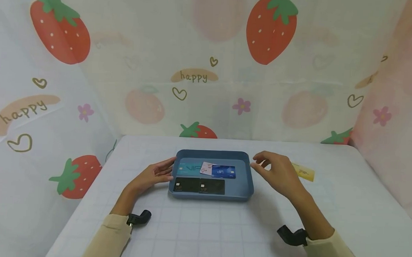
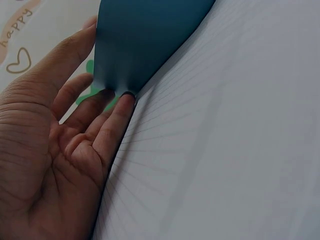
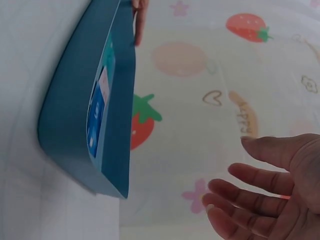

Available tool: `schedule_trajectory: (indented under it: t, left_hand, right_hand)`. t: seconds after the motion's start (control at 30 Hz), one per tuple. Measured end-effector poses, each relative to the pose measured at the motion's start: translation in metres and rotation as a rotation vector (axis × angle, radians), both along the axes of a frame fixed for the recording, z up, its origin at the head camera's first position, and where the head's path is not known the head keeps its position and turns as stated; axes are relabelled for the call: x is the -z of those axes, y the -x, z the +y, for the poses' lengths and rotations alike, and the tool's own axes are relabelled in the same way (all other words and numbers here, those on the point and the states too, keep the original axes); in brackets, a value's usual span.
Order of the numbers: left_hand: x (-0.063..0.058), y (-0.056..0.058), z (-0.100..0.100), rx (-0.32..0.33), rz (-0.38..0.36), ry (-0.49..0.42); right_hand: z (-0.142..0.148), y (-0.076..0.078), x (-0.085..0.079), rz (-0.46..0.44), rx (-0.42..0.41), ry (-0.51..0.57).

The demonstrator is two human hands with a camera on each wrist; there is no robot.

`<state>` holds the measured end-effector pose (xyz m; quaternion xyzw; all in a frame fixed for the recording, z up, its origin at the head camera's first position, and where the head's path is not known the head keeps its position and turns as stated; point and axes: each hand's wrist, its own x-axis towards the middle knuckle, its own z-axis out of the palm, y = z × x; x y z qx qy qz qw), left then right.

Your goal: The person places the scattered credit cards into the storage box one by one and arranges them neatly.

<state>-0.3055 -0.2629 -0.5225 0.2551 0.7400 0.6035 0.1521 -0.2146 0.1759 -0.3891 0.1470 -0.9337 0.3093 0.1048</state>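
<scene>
A blue rectangular tray (image 1: 210, 197) lies on the table with several cards in it. At its back are a teal VIP card (image 1: 187, 173), a pale patterned card (image 1: 205, 167) and a blue VIP card (image 1: 223, 171), overlapping in a row. Two black cards, the left one (image 1: 186, 184) and the right one (image 1: 213, 186), lie along the front. My left hand (image 1: 154, 175) rests its fingertips against the tray's left side, thumb at the rim in the left wrist view. Just beyond the right rim, my right hand (image 1: 276, 170) hovers with loosely bent fingers and nothing in them.
A yellow card (image 1: 304, 172) lies on the white table (image 1: 202, 234) behind my right hand, partly hidden by it. Cloth printed with strawberries (image 1: 271, 30) hangs behind and at both sides. Each wrist wears a black camera mount (image 1: 292, 236).
</scene>
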Motion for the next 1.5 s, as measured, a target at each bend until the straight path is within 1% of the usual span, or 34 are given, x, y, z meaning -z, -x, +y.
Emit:
schedule_trajectory:
  t: [0.13, 0.43, 0.57, 0.67, 0.93, 1.1, 1.37, 1.5]
  left_hand:
    - [-0.001, -0.001, 0.000, -0.001, 0.008, 0.001]
    - [-0.001, -0.002, 0.000, -0.018, -0.007, 0.011]
    - [0.000, -0.001, 0.000, -0.014, -0.008, 0.003]
    - [-0.001, -0.001, 0.000, -0.011, -0.010, -0.002]
    - [0.000, -0.001, 0.000, -0.016, -0.017, -0.002]
    - [0.000, -0.001, -0.001, -0.016, -0.002, 0.008]
    - [0.002, -0.001, -0.002, -0.023, -0.005, 0.016]
    - [0.003, -0.001, -0.001, -0.016, -0.005, 0.007]
  right_hand:
    - [0.012, 0.001, 0.002, 0.009, 0.003, 0.015]
    - [0.044, 0.006, 0.007, 0.046, -0.019, 0.038]
    - [0.060, 0.010, 0.008, 0.061, -0.011, 0.035]
    - [0.072, 0.016, 0.012, 0.062, -0.004, 0.035]
    - [0.100, 0.025, 0.025, 0.032, 0.005, 0.039]
    - [0.112, 0.030, 0.030, 0.026, 0.011, 0.029]
    - [0.130, 0.034, 0.038, -0.023, 0.041, 0.017]
    - [0.138, 0.035, 0.041, -0.070, 0.067, -0.001]
